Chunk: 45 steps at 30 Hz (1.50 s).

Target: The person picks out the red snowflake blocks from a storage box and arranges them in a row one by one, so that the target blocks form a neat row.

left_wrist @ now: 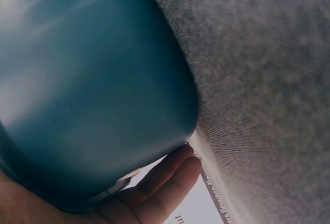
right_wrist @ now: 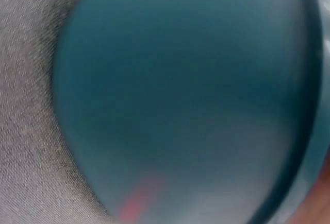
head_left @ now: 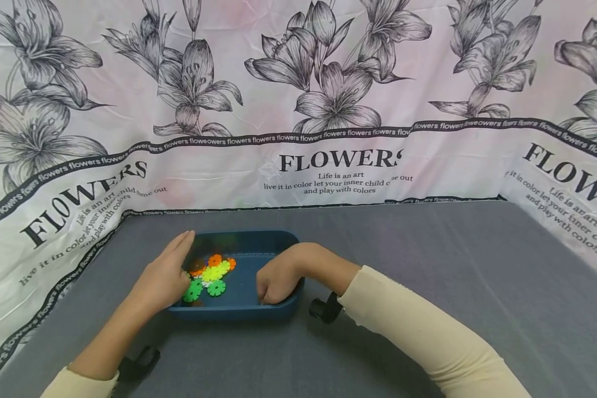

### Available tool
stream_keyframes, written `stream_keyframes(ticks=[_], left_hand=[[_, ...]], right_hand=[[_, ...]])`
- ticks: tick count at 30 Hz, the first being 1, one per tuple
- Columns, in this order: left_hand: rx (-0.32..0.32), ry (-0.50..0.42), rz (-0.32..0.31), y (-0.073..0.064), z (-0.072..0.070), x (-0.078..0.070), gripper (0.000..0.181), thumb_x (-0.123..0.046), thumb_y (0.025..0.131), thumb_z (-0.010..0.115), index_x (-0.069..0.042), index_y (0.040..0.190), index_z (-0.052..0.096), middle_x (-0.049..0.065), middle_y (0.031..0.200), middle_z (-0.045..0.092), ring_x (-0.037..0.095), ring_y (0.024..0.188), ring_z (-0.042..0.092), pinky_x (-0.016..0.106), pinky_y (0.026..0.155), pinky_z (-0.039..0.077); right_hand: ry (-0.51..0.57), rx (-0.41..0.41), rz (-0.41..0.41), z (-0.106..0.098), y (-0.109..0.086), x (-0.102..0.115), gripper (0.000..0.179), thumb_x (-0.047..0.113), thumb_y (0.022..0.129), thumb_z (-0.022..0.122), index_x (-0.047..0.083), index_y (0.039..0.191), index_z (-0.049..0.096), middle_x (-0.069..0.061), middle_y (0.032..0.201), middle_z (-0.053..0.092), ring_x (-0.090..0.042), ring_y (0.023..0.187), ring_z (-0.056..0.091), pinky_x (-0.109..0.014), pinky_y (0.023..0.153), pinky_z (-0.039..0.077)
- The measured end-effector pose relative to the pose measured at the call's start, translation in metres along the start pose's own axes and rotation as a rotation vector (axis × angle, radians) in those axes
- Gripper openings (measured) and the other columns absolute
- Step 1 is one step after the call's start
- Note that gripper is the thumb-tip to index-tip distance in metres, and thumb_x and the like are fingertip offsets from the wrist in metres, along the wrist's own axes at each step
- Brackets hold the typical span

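A dark blue rectangular plastic bin [head_left: 234, 313] stands on the grey surface, with notched plastic flower discs [head_left: 216, 287] in green, yellow, orange and white heaped in its left half. My left hand [head_left: 166, 276] holds the bin's left end at the rim. In the left wrist view its fingers [left_wrist: 170, 188] lie along the outside of the wall, and the thumb is hidden. Over the right rim my right hand [head_left: 281, 276] reaches down into the bin, fingers bent toward the floor at the right end. Its fingertips are mostly hidden, so I cannot tell whether they pinch anything.
A grey cloth [head_left: 418, 265] covers the work surface around the bin. Behind it and at both sides hangs a white curtain [head_left: 219, 171] printed with flowers and lettering. Black wrist mounts [head_left: 325, 309] sit below both wrists, close to the cloth.
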<state>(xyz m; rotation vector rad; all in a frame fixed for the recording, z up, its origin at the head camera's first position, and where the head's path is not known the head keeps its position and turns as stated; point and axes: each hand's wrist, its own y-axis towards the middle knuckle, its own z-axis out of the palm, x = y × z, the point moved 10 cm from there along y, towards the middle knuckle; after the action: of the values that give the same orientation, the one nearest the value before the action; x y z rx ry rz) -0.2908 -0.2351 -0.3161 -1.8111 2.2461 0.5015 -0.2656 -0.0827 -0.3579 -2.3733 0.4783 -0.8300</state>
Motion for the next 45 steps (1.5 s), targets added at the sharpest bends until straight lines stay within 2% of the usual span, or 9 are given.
stream_keyframes(ticks=[4,7,10,15,18,24,31,40,45], left_hand=[[0.008,-0.010,0.003,0.000,0.001,-0.001,0.079,0.012,0.081,0.041,0.003,0.157,0.022,0.025,0.160,0.022,0.037,0.100,0.049,0.033,0.048,0.029],[0.009,-0.015,0.004,0.000,0.001,-0.001,0.079,0.012,0.081,0.040,0.003,0.157,0.023,0.025,0.160,0.022,0.038,0.102,0.048,0.033,0.049,0.029],[0.007,-0.012,0.001,-0.001,0.000,-0.002,0.079,0.012,0.081,0.040,0.003,0.157,0.023,0.024,0.160,0.022,0.038,0.101,0.048,0.033,0.049,0.029],[0.006,-0.013,-0.002,-0.001,0.001,-0.003,0.079,0.012,0.081,0.040,0.003,0.158,0.023,0.024,0.161,0.022,0.038,0.103,0.048,0.033,0.049,0.029],[0.005,-0.012,-0.001,-0.001,0.001,-0.003,0.079,0.012,0.081,0.040,0.003,0.158,0.023,0.024,0.161,0.022,0.038,0.106,0.047,0.033,0.049,0.029],[-0.002,-0.008,0.002,-0.001,0.000,-0.002,0.079,0.013,0.081,0.041,0.004,0.157,0.024,0.025,0.160,0.023,0.039,0.108,0.047,0.033,0.049,0.029],[-0.004,-0.007,0.002,-0.002,0.000,-0.002,0.079,0.013,0.081,0.041,0.004,0.157,0.024,0.025,0.160,0.024,0.037,0.102,0.049,0.033,0.048,0.029],[0.007,-0.010,-0.003,-0.001,-0.001,0.000,0.080,0.012,0.081,0.041,0.003,0.158,0.022,0.024,0.160,0.022,0.038,0.104,0.048,0.033,0.048,0.030],[0.009,-0.012,-0.001,0.000,-0.001,0.000,0.079,0.013,0.081,0.040,0.003,0.157,0.023,0.024,0.160,0.022,0.038,0.106,0.047,0.033,0.049,0.030]], right_hand=[[0.050,0.038,-0.015,0.002,0.002,-0.002,0.036,0.020,0.105,0.038,0.006,0.088,0.066,0.000,0.097,0.061,-0.011,0.076,0.048,-0.027,0.081,0.040],[0.092,0.038,-0.022,0.002,0.000,-0.002,0.037,0.028,0.107,0.037,0.005,0.100,0.065,0.000,0.094,0.058,-0.011,0.077,0.045,-0.028,0.081,0.039],[0.150,0.032,-0.069,0.002,-0.003,0.003,0.036,0.030,0.108,0.038,0.006,0.092,0.059,0.000,0.082,0.047,-0.012,0.069,0.040,-0.027,0.075,0.038],[0.194,0.031,-0.171,0.002,-0.004,0.008,0.030,0.005,0.101,0.046,0.010,0.072,0.049,0.003,0.064,0.037,-0.013,0.055,0.033,-0.025,0.059,0.033],[0.141,0.008,-0.147,0.000,-0.004,0.008,0.034,-0.002,0.096,0.052,0.014,0.066,0.050,0.005,0.060,0.037,-0.011,0.053,0.032,-0.024,0.056,0.030],[-0.022,-0.121,-0.006,-0.013,-0.001,-0.001,0.034,0.005,0.097,0.060,0.013,0.065,0.053,0.003,0.061,0.037,-0.011,0.054,0.035,-0.024,0.055,0.031],[-0.044,-0.374,0.132,-0.038,-0.010,-0.016,0.010,0.020,0.096,0.068,0.015,0.093,0.061,0.002,0.083,0.055,-0.014,0.070,0.053,-0.025,0.061,0.044],[-0.097,-0.530,-0.042,-0.048,-0.019,-0.007,0.013,0.014,0.093,0.072,0.015,0.082,0.064,0.005,0.074,0.057,-0.012,0.069,0.053,-0.024,0.063,0.045],[-0.095,-0.584,-0.108,-0.050,-0.024,-0.006,0.007,0.010,0.095,0.068,0.012,0.091,0.075,0.005,0.081,0.065,-0.011,0.071,0.056,-0.022,0.065,0.048]])
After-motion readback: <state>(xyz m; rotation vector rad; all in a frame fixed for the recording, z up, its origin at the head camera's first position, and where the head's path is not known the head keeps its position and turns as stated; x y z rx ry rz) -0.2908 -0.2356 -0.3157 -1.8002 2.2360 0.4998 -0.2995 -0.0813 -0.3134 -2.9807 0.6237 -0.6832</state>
